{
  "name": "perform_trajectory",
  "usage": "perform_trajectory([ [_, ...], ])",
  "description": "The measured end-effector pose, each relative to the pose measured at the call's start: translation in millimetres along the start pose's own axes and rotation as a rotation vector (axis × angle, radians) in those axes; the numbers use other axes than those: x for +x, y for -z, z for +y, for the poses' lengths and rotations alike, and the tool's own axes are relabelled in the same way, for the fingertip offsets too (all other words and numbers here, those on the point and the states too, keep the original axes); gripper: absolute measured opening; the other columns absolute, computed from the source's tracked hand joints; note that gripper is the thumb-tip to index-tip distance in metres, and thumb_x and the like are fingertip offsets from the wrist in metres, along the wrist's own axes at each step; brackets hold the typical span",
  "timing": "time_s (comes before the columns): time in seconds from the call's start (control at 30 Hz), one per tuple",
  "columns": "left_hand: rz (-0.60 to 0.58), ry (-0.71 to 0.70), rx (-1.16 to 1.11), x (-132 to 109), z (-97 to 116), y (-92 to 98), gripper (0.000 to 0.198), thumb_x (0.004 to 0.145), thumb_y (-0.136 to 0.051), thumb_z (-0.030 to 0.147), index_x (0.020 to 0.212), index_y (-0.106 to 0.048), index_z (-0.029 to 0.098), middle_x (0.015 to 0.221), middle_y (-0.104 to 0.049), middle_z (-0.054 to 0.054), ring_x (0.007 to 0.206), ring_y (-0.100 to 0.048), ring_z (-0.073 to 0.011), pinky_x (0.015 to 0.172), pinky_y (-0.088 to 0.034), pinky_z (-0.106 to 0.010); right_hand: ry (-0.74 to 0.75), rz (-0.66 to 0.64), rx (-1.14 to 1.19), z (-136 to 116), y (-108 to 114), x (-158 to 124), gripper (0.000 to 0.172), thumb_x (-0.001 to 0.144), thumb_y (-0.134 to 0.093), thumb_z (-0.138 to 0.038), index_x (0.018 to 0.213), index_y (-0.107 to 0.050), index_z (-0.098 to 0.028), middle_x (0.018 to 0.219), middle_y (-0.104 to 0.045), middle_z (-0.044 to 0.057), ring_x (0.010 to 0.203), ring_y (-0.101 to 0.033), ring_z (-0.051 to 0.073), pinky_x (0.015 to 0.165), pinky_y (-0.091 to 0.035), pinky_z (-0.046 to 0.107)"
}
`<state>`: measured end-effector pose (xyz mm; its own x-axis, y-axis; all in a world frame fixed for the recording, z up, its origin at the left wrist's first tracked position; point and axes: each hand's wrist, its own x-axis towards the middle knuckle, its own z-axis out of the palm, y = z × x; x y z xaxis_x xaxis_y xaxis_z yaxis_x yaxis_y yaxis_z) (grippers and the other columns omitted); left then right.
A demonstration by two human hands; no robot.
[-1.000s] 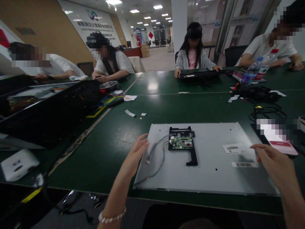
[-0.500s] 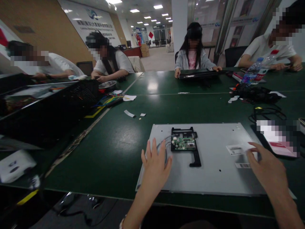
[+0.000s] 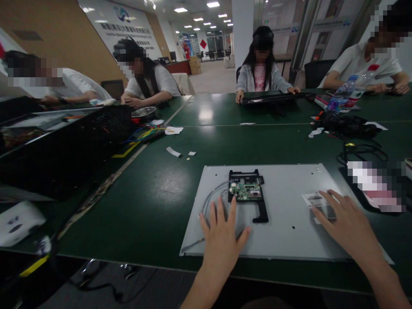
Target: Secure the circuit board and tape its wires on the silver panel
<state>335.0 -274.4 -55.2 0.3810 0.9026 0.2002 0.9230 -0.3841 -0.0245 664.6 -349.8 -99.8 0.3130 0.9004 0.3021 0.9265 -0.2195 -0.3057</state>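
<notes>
Grey panel (image 3: 283, 201) on green table (image 3: 161, 184), office (image 3: 212, 77) beyond

Panel (image 3: 283, 182): flat on the tabletop (image 3: 144, 223)
Circuit board (image 3: 245, 192): sitting there on the panel
Phone (image 3: 375, 195): just right of the panel
Bottles (image 3: 343, 93): back behind the phone

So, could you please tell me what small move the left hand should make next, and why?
Perhaps the left hand should gently gather the grey cables: it looks empty, its fingers are spread over the grey panel, and the cables curve loosely from the circuit board, close by.
</notes>
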Motion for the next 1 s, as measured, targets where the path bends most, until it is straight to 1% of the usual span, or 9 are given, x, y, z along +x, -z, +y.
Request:
perform_trajectory([
  [0.13, -0.007, 0.012, -0.009, 9, -17, -2.0, 0.075, 0.088, -0.057, 0.052, 0.153, -0.037, 0.022, 0.153, -0.037, -0.023, 0.139, -0.036, -0.0447, 0.106, -0.026, -0.071, 0.080, -0.071, -0.035, 2, -7, 9, 0.066, 0.089, -0.046, -0.060, 0.141, -0.049, -0.019, 0.148, -0.046, 0.017, 0.138, -0.036, 0.047, 0.101, -0.041, 0.067],
  [0.27, -0.035, 0.016, -0.015, 14, -29, -2.2, 0.074, 0.089, -0.054, 0.053, 0.153, -0.035, 0.021, 0.154, -0.036, -0.023, 0.140, -0.035, -0.0444, 0.106, -0.026, -0.071, 0.124, -0.098, -0.036, -2, -10, 13, 0.064, 0.090, -0.045, -0.060, 0.139, -0.051, -0.020, 0.150, -0.043, 0.016, 0.140, -0.033, 0.048, 0.100, -0.043, 0.066],
  [0.4, -0.047, -0.003, -0.022, 14, -33, -1.9, 0.074, 0.090, -0.052, 0.054, 0.154, -0.033, 0.021, 0.155, -0.034, -0.022, 0.142, -0.032, -0.0430, 0.108, -0.025, -0.069, 0.107, -0.122, -0.078, -6, -9, 12, 0.062, 0.093, -0.040, -0.058, 0.142, -0.048, -0.020, 0.152, -0.042, 0.016, 0.140, -0.032, 0.049, 0.097, -0.044, 0.067],
  [0.63, -0.031, -0.024, -0.053, 14, -34, -0.5, 0.073, 0.091, -0.050, 0.054, 0.154, -0.033, 0.021, 0.155, -0.034, -0.021, 0.143, -0.030, -0.0417, 0.109, -0.025, -0.068, 0.080, -0.124, -0.117, -12, -13, 10, 0.063, 0.094, -0.040, -0.056, 0.144, -0.046, -0.020, 0.154, -0.039, 0.017, 0.141, -0.028, 0.050, 0.103, -0.036, 0.070],
  [0.7, -0.008, -0.019, -0.056, 13, -33, -0.4, 0.072, 0.091, -0.051, 0.053, 0.153, -0.035, 0.021, 0.155, -0.036, -0.020, 0.143, -0.031, -0.0411, 0.110, -0.025, -0.067, 0.075, -0.111, -0.118, -21, -11, 12, 0.063, 0.093, -0.042, -0.055, 0.145, -0.045, -0.019, 0.153, -0.039, 0.018, 0.143, -0.026, 0.049, 0.106, -0.030, 0.071],
  [0.77, 0.017, -0.016, -0.061, 12, -32, -0.4, 0.071, 0.091, -0.051, 0.053, 0.153, -0.036, 0.020, 0.154, -0.037, -0.020, 0.143, -0.031, -0.0401, 0.111, -0.025, -0.066, 0.125, -0.130, -0.064, -36, -7, 18, 0.065, 0.092, -0.046, -0.054, 0.146, -0.044, -0.019, 0.153, -0.038, 0.019, 0.146, -0.021, 0.045, 0.112, -0.026, 0.067],
  [0.83, 0.047, -0.007, -0.064, 9, -30, 0.0, 0.070, 0.092, -0.051, 0.051, 0.152, -0.037, 0.017, 0.154, -0.036, -0.021, 0.143, -0.031, -0.0387, 0.111, -0.024, -0.066, 0.239, -0.220, 0.060, -55, -1, 28, 0.067, 0.091, -0.050, -0.053, 0.149, -0.039, -0.022, 0.157, -0.034, 0.016, 0.149, -0.018, 0.039, 0.116, -0.026, 0.059],
  [0.9, 0.081, -0.003, -0.068, 7, -29, 1.3, 0.065, 0.093, -0.050, 0.047, 0.150, -0.040, 0.016, 0.156, -0.034, -0.021, 0.144, -0.029, -0.0373, 0.112, -0.024, -0.065, 0.347, -0.336, 0.203, -75, 3, 44, 0.071, 0.090, -0.054, -0.052, 0.152, -0.031, -0.029, 0.162, -0.027, 0.010, 0.150, -0.016, 0.033, 0.117, -0.026, 0.055],
  [1.0, 0.112, -0.032, -0.089, 4, -29, 5.1, 0.050, 0.095, -0.048, 0.038, 0.141, -0.051, 0.018, 0.157, -0.033, -0.017, 0.146, -0.027, -0.0356, 0.113, -0.022, -0.065, 0.412, -0.441, 0.376, -103, -1, 74, 0.083, 0.085, -0.063, -0.049, 0.155, -0.022, -0.031, 0.165, -0.018, 0.009, 0.152, -0.011, 0.030, 0.119, -0.024, 0.052],
])
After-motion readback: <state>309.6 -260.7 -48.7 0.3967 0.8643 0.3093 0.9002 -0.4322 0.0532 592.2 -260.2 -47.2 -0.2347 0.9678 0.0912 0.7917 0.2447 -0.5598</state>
